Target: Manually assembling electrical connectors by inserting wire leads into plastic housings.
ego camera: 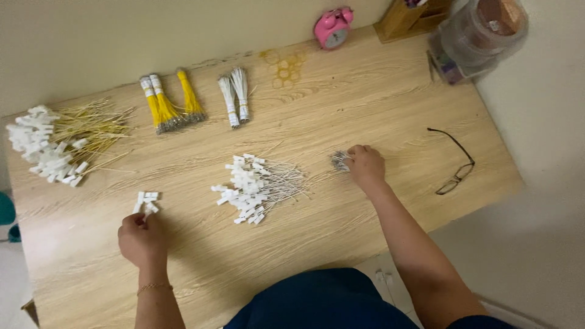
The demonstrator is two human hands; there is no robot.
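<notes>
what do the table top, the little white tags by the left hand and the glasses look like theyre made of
Table top: pale wood-look board, probably laminate, with printed-looking grain and a dull sheen.
White tags, at the left hand: likely matt plastic or stiff card; too small to tell.
Glasses: thin dark frame, metal or plastic, lenses clear.

pink alarm clock [333,27], black glasses [456,163], yellow tassel bundles [172,100] — wooden table [378,103]
</notes>
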